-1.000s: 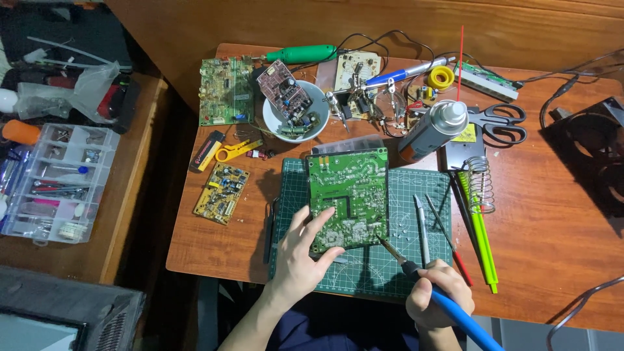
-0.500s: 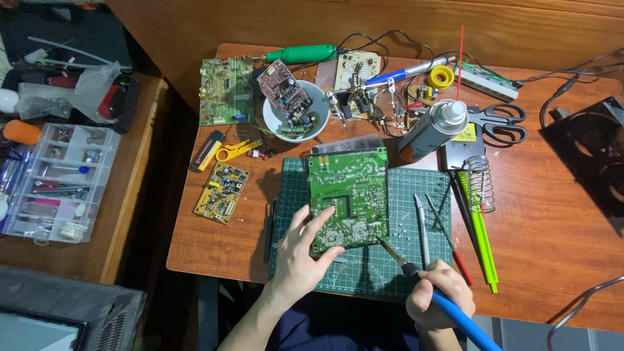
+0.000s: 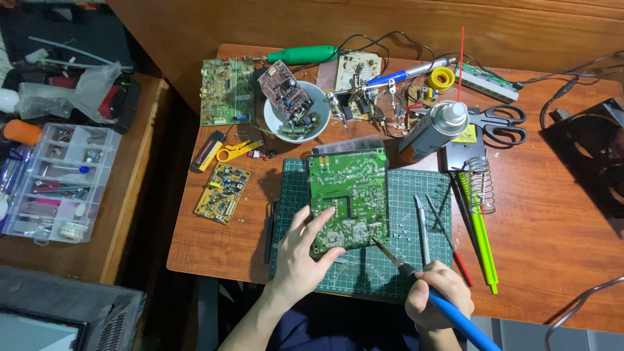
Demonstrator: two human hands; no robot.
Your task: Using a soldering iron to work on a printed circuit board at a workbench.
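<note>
Item: my left hand [image 3: 300, 260] pressed flat on green circuit board [image 3: 348, 198], grip wide; at 3 o'clock, my right hand [image 3: 439, 300], grip closed around blue soldering iron [image 3: 448, 312].

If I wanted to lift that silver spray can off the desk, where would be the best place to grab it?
Probably around the middle of the spray can, with the hand coming from the right front, by the scissors. The round body gives a full grip; the cap end carries a thin red straw, and the clutter of wires and clips crowds its left side.
</note>
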